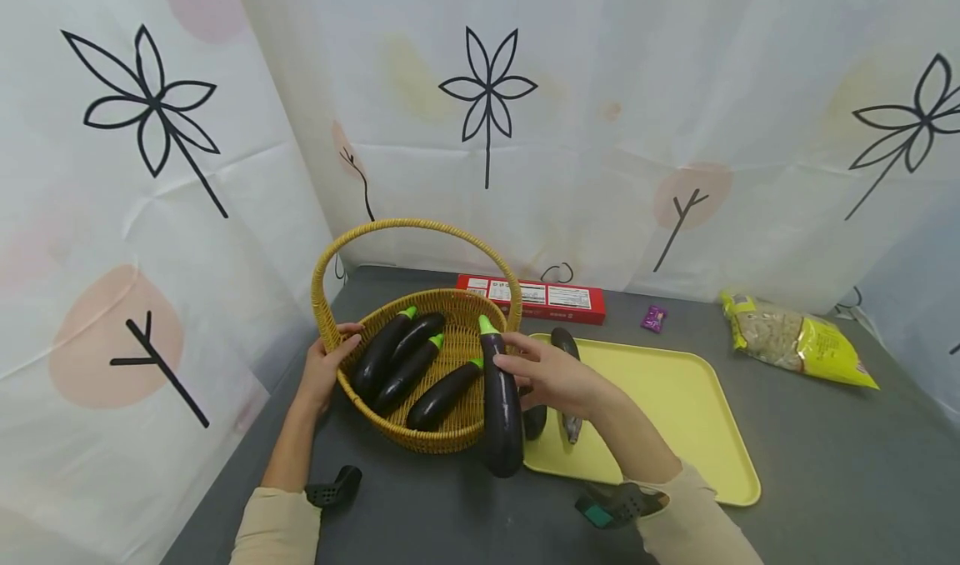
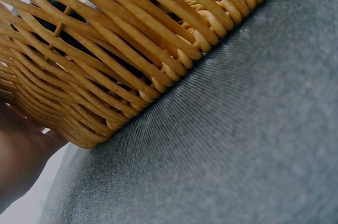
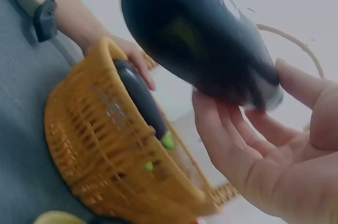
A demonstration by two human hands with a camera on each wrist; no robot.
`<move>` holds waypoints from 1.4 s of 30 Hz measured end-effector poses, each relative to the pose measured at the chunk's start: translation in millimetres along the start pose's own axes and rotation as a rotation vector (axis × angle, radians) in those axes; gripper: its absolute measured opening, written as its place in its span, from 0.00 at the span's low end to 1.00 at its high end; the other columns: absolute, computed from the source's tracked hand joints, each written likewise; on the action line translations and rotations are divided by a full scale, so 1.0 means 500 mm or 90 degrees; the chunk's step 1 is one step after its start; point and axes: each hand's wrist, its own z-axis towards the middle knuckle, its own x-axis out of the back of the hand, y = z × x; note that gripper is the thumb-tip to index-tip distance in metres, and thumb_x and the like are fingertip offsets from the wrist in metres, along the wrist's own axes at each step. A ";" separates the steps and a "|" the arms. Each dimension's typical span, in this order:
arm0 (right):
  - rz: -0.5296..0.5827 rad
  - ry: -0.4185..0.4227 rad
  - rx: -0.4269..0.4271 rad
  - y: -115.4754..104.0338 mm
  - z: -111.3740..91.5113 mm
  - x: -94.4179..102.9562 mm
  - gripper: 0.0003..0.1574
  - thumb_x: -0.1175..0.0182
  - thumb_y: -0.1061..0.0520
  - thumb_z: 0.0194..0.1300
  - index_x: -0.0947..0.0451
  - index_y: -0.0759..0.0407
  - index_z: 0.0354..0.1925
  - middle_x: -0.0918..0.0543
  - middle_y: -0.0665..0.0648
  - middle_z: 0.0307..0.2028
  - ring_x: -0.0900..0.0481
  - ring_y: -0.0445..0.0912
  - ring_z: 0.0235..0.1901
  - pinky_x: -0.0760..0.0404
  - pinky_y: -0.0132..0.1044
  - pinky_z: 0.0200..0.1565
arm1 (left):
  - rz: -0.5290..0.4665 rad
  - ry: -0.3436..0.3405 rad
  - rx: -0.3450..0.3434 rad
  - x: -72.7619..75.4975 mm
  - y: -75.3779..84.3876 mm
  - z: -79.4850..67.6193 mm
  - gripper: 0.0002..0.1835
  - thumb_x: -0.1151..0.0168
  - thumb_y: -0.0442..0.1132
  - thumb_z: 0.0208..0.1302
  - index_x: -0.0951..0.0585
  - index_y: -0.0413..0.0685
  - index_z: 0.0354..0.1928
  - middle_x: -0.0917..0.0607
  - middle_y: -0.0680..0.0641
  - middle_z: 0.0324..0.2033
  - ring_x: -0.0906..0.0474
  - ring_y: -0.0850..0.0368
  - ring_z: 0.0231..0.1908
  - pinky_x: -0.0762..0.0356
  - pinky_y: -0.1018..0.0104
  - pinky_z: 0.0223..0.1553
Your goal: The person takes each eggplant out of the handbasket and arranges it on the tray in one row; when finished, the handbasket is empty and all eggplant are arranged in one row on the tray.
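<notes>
A wicker basket [image 1: 431,442] with a tall hoop handle holds several dark eggplants [image 1: 442,397] with bright green stems. My left hand [image 1: 322,372] grips its left rim beside the base of the handle, fingers inside. In the left wrist view, that hand [image 2: 24,155] shows behind the basket's woven side [image 2: 79,92]. My right hand [image 1: 551,375] holds another eggplant [image 1: 501,411] near its stem, over the basket's right rim. The right wrist view has its thick end [image 3: 185,28] tilted up, with thumb and fingers [image 3: 227,139] round the narrow part.
A yellow tray [image 1: 667,398] lies right of the basket, bearing dark elongated items [image 1: 564,344] partly hidden by my right hand. Behind stand a red box [image 1: 562,298], a small purple packet [image 1: 654,318] and a yellow bag [image 1: 798,340]. A patterned curtain [image 1: 600,115] backs the grey table.
</notes>
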 end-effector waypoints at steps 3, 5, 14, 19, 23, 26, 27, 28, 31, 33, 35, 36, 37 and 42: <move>-0.005 -0.032 0.021 0.006 -0.024 0.030 0.42 0.46 0.51 0.71 0.55 0.62 0.72 0.38 0.68 0.63 0.31 0.59 0.58 0.29 0.56 0.52 | 0.007 -0.005 -0.005 -0.001 0.002 0.001 0.21 0.46 0.37 0.71 0.30 0.29 0.59 0.23 0.64 0.42 0.31 0.65 0.47 0.40 0.65 0.51; -0.007 -0.042 0.039 0.012 -0.039 0.054 0.40 0.48 0.52 0.72 0.53 0.65 0.71 0.34 0.69 0.59 0.27 0.57 0.54 0.28 0.56 0.51 | 0.012 -0.008 -0.009 -0.001 0.005 0.001 0.20 0.46 0.37 0.71 0.29 0.29 0.59 0.23 0.63 0.43 0.31 0.66 0.48 0.40 0.65 0.52; 0.042 0.027 0.084 0.048 -0.082 0.162 0.29 0.55 0.53 0.76 0.47 0.58 0.69 0.24 0.55 0.47 0.24 0.48 0.45 0.27 0.53 0.48 | 0.005 -0.018 -0.011 -0.012 0.049 -0.023 0.20 0.47 0.34 0.71 0.31 0.25 0.58 0.24 0.61 0.42 0.31 0.65 0.47 0.41 0.62 0.52; 0.062 0.062 0.087 0.073 -0.091 0.196 0.30 0.57 0.52 0.77 0.50 0.56 0.71 0.23 0.55 0.50 0.24 0.47 0.47 0.27 0.51 0.48 | 0.009 -0.022 -0.007 -0.008 0.035 -0.012 0.21 0.47 0.36 0.71 0.31 0.27 0.59 0.24 0.62 0.43 0.31 0.65 0.47 0.41 0.61 0.53; 0.082 0.096 0.084 0.087 -0.095 0.212 0.24 0.58 0.53 0.77 0.43 0.51 0.67 0.25 0.54 0.47 0.25 0.47 0.46 0.27 0.50 0.47 | 0.013 -0.020 -0.005 -0.002 0.005 0.007 0.21 0.47 0.38 0.71 0.31 0.29 0.60 0.24 0.63 0.43 0.32 0.64 0.48 0.41 0.62 0.53; 0.090 0.107 0.087 0.097 -0.095 0.226 0.15 0.59 0.54 0.77 0.36 0.47 0.59 0.26 0.52 0.45 0.26 0.47 0.45 0.27 0.49 0.46 | 0.009 -0.014 -0.006 -0.001 0.002 0.008 0.21 0.46 0.37 0.71 0.30 0.29 0.59 0.24 0.64 0.42 0.32 0.64 0.48 0.41 0.62 0.53; 0.091 0.111 0.086 0.101 -0.094 0.232 0.16 0.58 0.53 0.77 0.36 0.48 0.60 0.26 0.51 0.45 0.26 0.46 0.45 0.27 0.49 0.46 | 0.008 -0.012 -0.006 0.000 0.002 0.008 0.21 0.47 0.37 0.71 0.30 0.29 0.59 0.24 0.64 0.42 0.32 0.64 0.48 0.41 0.62 0.52; 0.088 0.118 0.084 0.105 -0.093 0.237 0.17 0.58 0.53 0.77 0.37 0.49 0.61 0.26 0.51 0.45 0.26 0.46 0.45 0.27 0.49 0.47 | 0.007 -0.009 -0.007 0.000 0.001 0.007 0.21 0.46 0.37 0.71 0.30 0.29 0.59 0.24 0.64 0.42 0.31 0.64 0.48 0.41 0.62 0.52; 0.075 0.148 0.075 0.116 -0.092 0.252 0.27 0.57 0.51 0.77 0.45 0.57 0.68 0.27 0.50 0.46 0.27 0.46 0.46 0.27 0.48 0.47 | 0.009 -0.006 -0.009 -0.001 0.001 0.004 0.21 0.46 0.37 0.71 0.30 0.29 0.59 0.24 0.64 0.42 0.31 0.64 0.48 0.41 0.62 0.52; 0.061 0.179 0.062 0.126 -0.090 0.261 0.34 0.57 0.50 0.77 0.53 0.64 0.71 0.27 0.50 0.46 0.26 0.45 0.46 0.27 0.47 0.47 | 0.011 -0.004 -0.010 -0.001 0.001 0.003 0.21 0.46 0.37 0.71 0.30 0.29 0.59 0.24 0.64 0.42 0.31 0.65 0.48 0.41 0.62 0.52; 0.045 0.213 0.045 0.135 -0.087 0.269 0.39 0.57 0.50 0.77 0.59 0.69 0.72 0.27 0.50 0.46 0.26 0.44 0.45 0.26 0.45 0.47 | 0.012 -0.004 -0.009 -0.001 0.001 0.002 0.21 0.47 0.37 0.71 0.30 0.28 0.59 0.24 0.63 0.42 0.31 0.65 0.47 0.41 0.62 0.52; 0.033 0.232 0.033 0.140 -0.085 0.272 0.40 0.57 0.50 0.76 0.61 0.70 0.72 0.26 0.51 0.45 0.25 0.43 0.45 0.25 0.44 0.47 | 0.012 -0.004 -0.009 -0.001 0.000 0.001 0.21 0.47 0.36 0.71 0.30 0.28 0.59 0.24 0.63 0.42 0.31 0.65 0.47 0.41 0.62 0.52; 0.018 0.249 0.021 0.144 -0.084 0.274 0.41 0.56 0.50 0.76 0.61 0.70 0.72 0.26 0.52 0.45 0.24 0.43 0.44 0.24 0.43 0.47 | 0.014 -0.005 -0.008 -0.001 0.001 0.001 0.21 0.47 0.36 0.71 0.30 0.28 0.59 0.24 0.63 0.42 0.31 0.66 0.47 0.41 0.62 0.52; -0.070 0.310 -0.014 0.152 -0.070 0.268 0.44 0.51 0.48 0.74 0.57 0.74 0.71 0.22 0.62 0.47 0.21 0.44 0.42 0.21 0.43 0.43 | 0.020 -0.008 -0.006 0.001 0.003 0.000 0.21 0.47 0.36 0.72 0.31 0.27 0.59 0.24 0.64 0.42 0.31 0.66 0.46 0.40 0.62 0.52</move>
